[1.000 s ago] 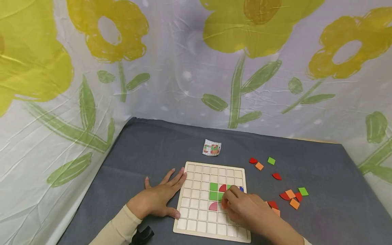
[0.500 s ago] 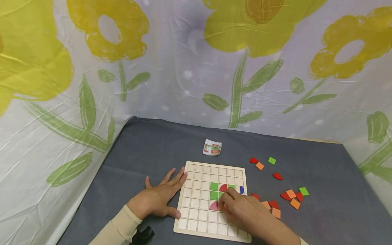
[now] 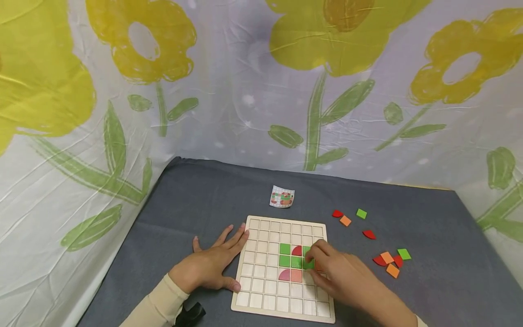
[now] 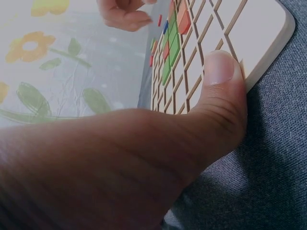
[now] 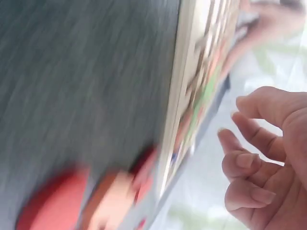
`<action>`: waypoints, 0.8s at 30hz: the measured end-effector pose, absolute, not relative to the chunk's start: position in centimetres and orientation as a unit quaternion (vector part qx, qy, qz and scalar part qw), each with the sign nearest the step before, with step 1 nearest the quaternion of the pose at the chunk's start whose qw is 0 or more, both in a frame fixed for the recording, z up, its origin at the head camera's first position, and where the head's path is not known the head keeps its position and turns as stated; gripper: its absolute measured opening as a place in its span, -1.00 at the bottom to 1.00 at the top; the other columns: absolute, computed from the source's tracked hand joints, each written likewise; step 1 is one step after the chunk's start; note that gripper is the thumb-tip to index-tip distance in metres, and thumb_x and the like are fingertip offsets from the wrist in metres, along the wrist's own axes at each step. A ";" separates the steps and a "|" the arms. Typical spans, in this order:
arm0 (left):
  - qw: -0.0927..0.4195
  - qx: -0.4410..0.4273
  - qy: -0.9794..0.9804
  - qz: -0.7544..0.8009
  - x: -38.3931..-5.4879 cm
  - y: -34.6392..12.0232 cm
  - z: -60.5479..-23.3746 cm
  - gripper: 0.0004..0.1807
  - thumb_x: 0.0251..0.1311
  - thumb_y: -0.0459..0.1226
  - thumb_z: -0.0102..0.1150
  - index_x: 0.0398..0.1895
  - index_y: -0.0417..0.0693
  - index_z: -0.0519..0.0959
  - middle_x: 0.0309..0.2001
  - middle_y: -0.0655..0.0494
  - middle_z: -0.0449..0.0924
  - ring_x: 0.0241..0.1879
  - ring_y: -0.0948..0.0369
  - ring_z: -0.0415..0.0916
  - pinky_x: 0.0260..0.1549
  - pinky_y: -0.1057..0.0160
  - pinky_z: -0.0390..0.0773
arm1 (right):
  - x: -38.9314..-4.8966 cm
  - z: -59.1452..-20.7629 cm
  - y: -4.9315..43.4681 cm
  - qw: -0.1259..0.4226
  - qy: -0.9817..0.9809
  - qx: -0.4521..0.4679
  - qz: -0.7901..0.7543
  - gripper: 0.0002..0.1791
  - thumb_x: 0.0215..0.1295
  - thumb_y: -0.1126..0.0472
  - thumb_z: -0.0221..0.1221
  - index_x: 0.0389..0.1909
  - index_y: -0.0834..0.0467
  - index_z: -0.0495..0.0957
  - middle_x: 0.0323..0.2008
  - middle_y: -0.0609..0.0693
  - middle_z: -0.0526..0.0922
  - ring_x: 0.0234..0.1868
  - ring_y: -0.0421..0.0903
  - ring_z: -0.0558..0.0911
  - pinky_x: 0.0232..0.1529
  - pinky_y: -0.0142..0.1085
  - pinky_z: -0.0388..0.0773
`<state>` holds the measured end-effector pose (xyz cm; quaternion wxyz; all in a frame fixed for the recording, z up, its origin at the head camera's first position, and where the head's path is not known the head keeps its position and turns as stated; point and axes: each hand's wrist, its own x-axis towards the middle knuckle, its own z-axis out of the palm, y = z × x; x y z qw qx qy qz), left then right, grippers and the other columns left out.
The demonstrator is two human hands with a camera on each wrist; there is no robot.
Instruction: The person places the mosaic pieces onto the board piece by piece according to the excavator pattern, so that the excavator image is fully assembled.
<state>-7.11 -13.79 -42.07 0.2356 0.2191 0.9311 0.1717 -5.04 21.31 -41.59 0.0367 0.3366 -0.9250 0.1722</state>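
A wooden grid board (image 3: 257, 287) lies on the dark cloth. My left hand (image 3: 212, 265) rests spread along its left edge, with the thumb (image 4: 221, 79) on the board's surface in the left wrist view. Over the board's right half hovers my right hand (image 3: 341, 274); its fingers are loosely bent, and the right wrist view shows nothing between thumb and fingers. Set in the grid are several green squares (image 3: 284, 260), a red quarter-circle (image 3: 297, 250), a pink quarter-circle (image 3: 284, 274) and an orange square (image 3: 296, 275). The right hand hides some cells.
A small printed pattern card (image 3: 282, 196) lies behind the board. To the right are loose pieces: orange squares (image 3: 392, 270), green squares (image 3: 361, 213) and red quarter-circles (image 3: 369, 234). A black object (image 3: 192, 314) sits by the left sleeve. A flowered curtain (image 3: 237, 113) stands behind.
My right hand has let go of the orange square, which now shows in its cell beside the pink quarter-circle, and has moved right. The left hand has stayed in place.
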 end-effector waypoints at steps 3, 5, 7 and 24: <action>0.238 0.219 0.930 0.174 -7.1 -13.8 -42.0 0.38 -0.04 0.20 0.57 0.77 0.21 -0.10 0.75 0.26 -0.29 0.72 0.02 -0.36 0.15 -0.84 -0.29 | -5.4 -41.0 23.5 0.029 -0.946 0.282 0.159 -0.76 0.34 0.12 0.44 -0.07 -0.05 0.61 -0.07 -0.24 0.51 -0.66 -0.44 0.24 -0.66 -0.48 0.26; 0.237 0.220 0.929 0.177 -7.1 -13.8 -42.0 0.39 -0.05 0.19 0.58 0.77 0.20 -0.10 0.75 0.24 -0.28 0.72 0.00 -0.35 0.13 -0.84 -0.30 | -5.6 -40.8 25.3 0.031 -0.958 0.245 0.147 -0.75 0.35 0.11 0.45 -0.05 -0.02 0.62 -0.07 -0.21 0.53 -0.66 -0.44 0.25 -0.66 -0.45 0.26; 0.238 0.220 0.929 0.177 -7.1 -13.8 -42.0 0.39 -0.05 0.20 0.57 0.77 0.20 -0.10 0.75 0.24 -0.29 0.72 0.00 -0.35 0.13 -0.84 -0.30 | -5.7 -40.7 27.2 0.032 -0.968 0.211 0.134 -0.75 0.34 0.13 0.44 -0.04 0.01 0.63 -0.08 -0.17 0.54 -0.65 -0.41 0.25 -0.66 -0.43 0.27; 0.238 0.223 0.929 0.173 -7.2 -13.8 -42.1 0.40 -0.05 0.23 0.56 0.77 0.21 -0.12 0.75 0.26 -0.31 0.72 0.01 -0.36 0.12 -0.85 -0.29 | -5.3 -42.0 36.9 -0.035 -0.992 0.064 0.104 -0.78 0.32 0.14 0.43 -0.06 0.05 0.73 -0.12 -0.02 0.57 -0.38 -0.17 0.54 -0.49 -0.15 0.48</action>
